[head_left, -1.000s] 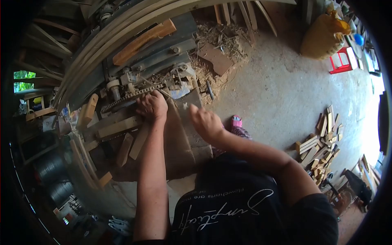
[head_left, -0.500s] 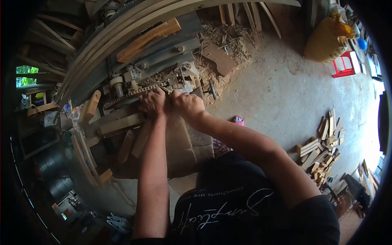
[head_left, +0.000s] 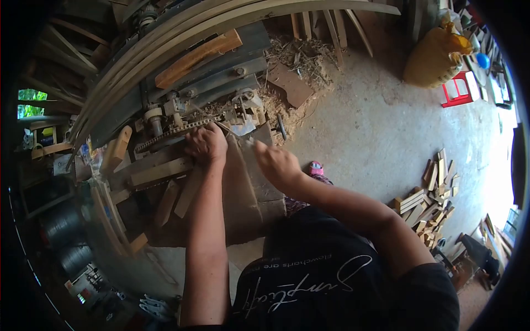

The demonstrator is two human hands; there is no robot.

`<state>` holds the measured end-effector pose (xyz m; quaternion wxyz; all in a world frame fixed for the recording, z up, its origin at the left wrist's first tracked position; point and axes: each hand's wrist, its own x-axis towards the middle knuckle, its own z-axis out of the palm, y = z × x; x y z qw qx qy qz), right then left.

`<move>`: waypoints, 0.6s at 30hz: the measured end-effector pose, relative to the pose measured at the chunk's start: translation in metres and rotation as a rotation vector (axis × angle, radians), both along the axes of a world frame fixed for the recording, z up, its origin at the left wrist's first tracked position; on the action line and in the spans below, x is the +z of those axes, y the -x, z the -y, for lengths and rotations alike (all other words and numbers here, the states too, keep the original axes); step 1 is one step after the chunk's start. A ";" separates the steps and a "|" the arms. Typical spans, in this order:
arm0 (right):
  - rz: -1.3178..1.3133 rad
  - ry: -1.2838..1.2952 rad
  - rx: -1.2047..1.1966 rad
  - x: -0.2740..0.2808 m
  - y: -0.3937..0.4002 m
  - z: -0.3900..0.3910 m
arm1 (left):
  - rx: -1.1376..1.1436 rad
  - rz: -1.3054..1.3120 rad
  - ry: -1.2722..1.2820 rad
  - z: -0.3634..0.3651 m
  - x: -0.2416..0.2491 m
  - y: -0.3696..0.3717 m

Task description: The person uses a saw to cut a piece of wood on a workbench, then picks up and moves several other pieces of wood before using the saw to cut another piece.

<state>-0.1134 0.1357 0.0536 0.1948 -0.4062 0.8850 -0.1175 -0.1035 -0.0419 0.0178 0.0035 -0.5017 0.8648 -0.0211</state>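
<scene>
My left hand (head_left: 207, 144) is closed at the edge of the machine, its fingers curled beside a toothed chain (head_left: 175, 131). What it grips is hidden under the fingers. A thin rod-like piece (head_left: 227, 129) slants out just right of its fingertips. My right hand (head_left: 279, 165) is closed too, held above the right side of the brown work surface (head_left: 238, 185). A small pale thing shows at its fingertips, too blurred to name. Just beyond both hands are the machine's metal fittings (head_left: 248, 105).
Long curved wooden strips (head_left: 221, 25) arch over the machine, with a wooden block (head_left: 199, 58) beneath. Wood shavings (head_left: 301, 63) cover the floor behind. To the right are a yellow sack (head_left: 436, 58), a red stool (head_left: 459, 91) and piled wood offcuts (head_left: 428, 201).
My right hand has drawn away from my left hand, moving right and toward me. My left hand stays by the chain. The view has shifted slightly.
</scene>
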 end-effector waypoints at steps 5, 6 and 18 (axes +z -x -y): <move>-0.175 0.138 0.092 -0.028 0.011 0.033 | -0.033 0.013 0.021 0.001 -0.004 -0.006; -0.182 0.149 0.085 -0.025 0.014 0.045 | -0.027 0.021 0.020 0.002 -0.001 -0.004; -0.079 0.040 -0.012 -0.023 0.016 0.061 | -0.008 0.048 -0.048 0.002 0.007 0.003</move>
